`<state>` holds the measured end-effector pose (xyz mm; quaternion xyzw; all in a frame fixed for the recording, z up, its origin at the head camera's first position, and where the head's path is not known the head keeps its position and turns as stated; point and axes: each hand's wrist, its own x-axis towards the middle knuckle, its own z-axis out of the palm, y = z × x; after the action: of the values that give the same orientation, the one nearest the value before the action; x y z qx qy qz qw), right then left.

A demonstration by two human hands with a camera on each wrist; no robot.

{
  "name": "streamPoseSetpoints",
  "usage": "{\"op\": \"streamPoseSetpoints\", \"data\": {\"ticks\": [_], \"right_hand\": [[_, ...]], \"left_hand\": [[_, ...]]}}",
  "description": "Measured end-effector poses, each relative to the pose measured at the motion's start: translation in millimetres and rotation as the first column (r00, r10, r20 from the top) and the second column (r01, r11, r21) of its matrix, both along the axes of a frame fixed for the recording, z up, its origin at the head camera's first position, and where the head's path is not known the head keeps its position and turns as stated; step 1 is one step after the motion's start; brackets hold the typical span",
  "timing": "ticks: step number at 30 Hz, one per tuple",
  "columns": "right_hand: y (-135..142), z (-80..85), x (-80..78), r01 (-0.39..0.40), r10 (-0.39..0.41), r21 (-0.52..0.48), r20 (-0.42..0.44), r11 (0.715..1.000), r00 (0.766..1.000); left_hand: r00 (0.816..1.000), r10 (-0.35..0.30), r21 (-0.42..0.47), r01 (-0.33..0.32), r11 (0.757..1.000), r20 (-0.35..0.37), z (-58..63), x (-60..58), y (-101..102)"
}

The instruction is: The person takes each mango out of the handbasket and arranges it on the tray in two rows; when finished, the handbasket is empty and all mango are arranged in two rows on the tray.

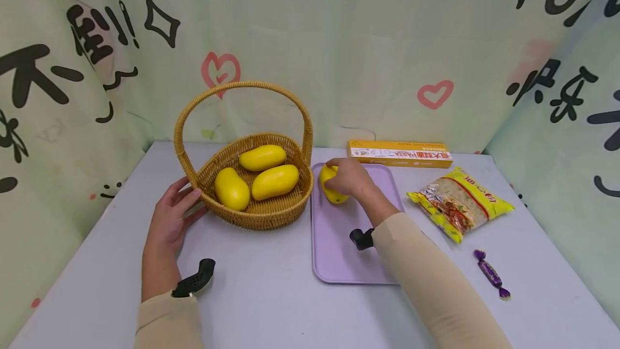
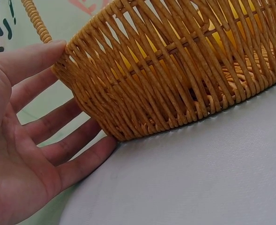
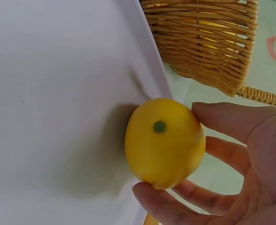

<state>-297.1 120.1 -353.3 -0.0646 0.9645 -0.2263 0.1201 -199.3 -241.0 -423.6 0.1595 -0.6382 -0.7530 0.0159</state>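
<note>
Three yellow mangoes [image 1: 263, 158] lie inside a wicker basket [image 1: 261, 222] with a tall arched handle. At the basket's left end, my left hand [image 1: 170, 218] touches the weave, thumb near the rim and fingers spread along the side; the left wrist view shows them fairly straight. My right hand [image 1: 352, 178] holds another mango [image 1: 332, 184] at the far left corner of a lilac tray [image 1: 345, 255]. In the right wrist view, thumb and fingers surround this mango [image 3: 163, 145], its green stem spot facing the camera. Whether it touches the tray I cannot tell.
Behind the tray lies a long orange box [image 1: 400, 154]. A yellow food packet [image 1: 460, 203] rests right of the tray, with a purple wrapped candy [image 1: 491, 274] nearer the front. A printed curtain [image 1: 368, 69] encloses the table's back and sides.
</note>
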Motion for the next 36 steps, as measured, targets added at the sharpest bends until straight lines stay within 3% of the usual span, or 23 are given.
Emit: {"op": "streamPoseSetpoints", "data": {"ticks": [22, 36], "right_hand": [[-0.3, 4.1, 4.7, 0.016, -0.016, 0.005, -0.039, 1.0, 0.999], [-9.1, 33.2, 8.0, -0.003, 0.0, -0.051, -0.074, 0.999, 0.997]], "left_hand": [[1.0, -0.005, -0.028, 0.005, 1.0, -0.01, -1.7, 0.1, 0.1], [1.0, 0.003, -0.03, -0.004, 1.0, -0.003, -3.3, -1.9, -0.1]]}}
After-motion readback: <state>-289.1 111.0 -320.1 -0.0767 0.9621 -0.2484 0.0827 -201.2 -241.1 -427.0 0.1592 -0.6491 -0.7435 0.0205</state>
